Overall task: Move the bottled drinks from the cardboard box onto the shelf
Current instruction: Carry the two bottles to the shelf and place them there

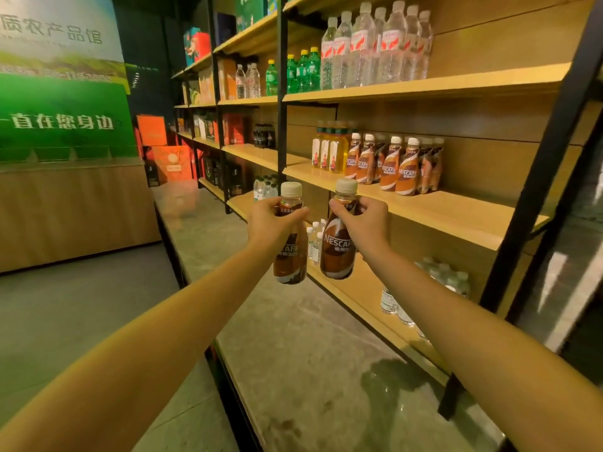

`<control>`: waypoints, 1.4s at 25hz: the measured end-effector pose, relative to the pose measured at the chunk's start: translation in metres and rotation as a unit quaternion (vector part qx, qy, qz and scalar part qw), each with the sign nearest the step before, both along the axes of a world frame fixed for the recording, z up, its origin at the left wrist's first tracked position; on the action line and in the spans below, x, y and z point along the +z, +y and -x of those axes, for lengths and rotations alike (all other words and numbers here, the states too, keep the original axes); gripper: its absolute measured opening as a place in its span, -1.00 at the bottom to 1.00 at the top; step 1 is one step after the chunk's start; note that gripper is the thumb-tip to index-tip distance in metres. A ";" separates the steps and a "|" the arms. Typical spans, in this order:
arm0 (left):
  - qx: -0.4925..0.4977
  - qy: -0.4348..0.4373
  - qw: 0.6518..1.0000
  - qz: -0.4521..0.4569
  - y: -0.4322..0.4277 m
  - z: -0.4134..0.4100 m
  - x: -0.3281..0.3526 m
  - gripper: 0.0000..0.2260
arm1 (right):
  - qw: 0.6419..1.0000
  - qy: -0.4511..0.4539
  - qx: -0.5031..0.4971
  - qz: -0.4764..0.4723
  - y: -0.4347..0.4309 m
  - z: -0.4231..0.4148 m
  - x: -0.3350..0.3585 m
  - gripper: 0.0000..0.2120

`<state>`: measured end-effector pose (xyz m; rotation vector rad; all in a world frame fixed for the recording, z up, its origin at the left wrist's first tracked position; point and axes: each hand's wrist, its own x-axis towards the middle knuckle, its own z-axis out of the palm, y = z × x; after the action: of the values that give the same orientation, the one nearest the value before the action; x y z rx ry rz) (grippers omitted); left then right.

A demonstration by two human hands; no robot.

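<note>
Before a stocked shelf (424, 207), a coffee bottle (290, 249) is gripped by the left hand (274, 223) and another bottle (339, 246) by the right hand (365, 223); upright placement beside the shelved row (394, 168) is likely called for next.

Brown plastic coffee bottle with cream cap (290, 259): lettering is partly covered by the left hand (273, 220). Matching second coffee bottle (337, 256): neck is covered by the right hand (366, 223). Green-and-white wall sign (58, 102): text is cut by the left edge.

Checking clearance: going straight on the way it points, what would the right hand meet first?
Probably the front edge of the middle shelf, above the right hand and its bottle; depth unclear.
</note>
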<state>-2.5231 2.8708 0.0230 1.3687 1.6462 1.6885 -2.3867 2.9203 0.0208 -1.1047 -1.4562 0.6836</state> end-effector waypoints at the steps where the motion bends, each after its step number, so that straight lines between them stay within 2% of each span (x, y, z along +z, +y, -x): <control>1: -0.022 0.006 1.000 -0.006 0.023 0.011 -0.001 -0.67 | 1.000 0.003 -0.015 -0.004 0.017 0.010 -0.002 -0.73; 4: -0.087 0.034 0.995 -0.017 0.086 0.034 -0.003 -0.69 | 0.997 0.024 -0.075 -0.010 0.059 0.029 -0.005 -0.74; 8: -0.185 0.051 0.981 -0.024 0.159 0.042 0.007 -0.68 | 0.980 0.002 -0.201 -0.018 0.102 0.031 0.003 -0.75; 15: -0.329 0.034 0.943 -0.047 0.235 -0.027 0.023 -0.74 | 0.940 -0.032 -0.338 -0.018 0.129 -0.029 0.019 -0.68; 21: -0.357 -0.010 0.932 -0.058 0.271 -0.096 0.044 -0.67 | 0.912 -0.041 -0.405 -0.041 0.160 -0.101 0.039 -0.70; 27: -0.363 -0.040 0.931 -0.024 0.321 -0.156 0.055 -0.59 | 0.909 -0.025 -0.414 -0.043 0.206 -0.135 0.052 -0.69; 35: -0.400 -0.031 0.916 -0.034 0.376 -0.202 0.050 -0.63 | 0.890 -0.014 -0.455 -0.031 0.249 -0.161 0.051 -0.70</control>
<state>-2.3214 3.2463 0.0727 1.6806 0.7919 1.2650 -2.2252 3.1696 0.0723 -1.5645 -0.8081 -0.0510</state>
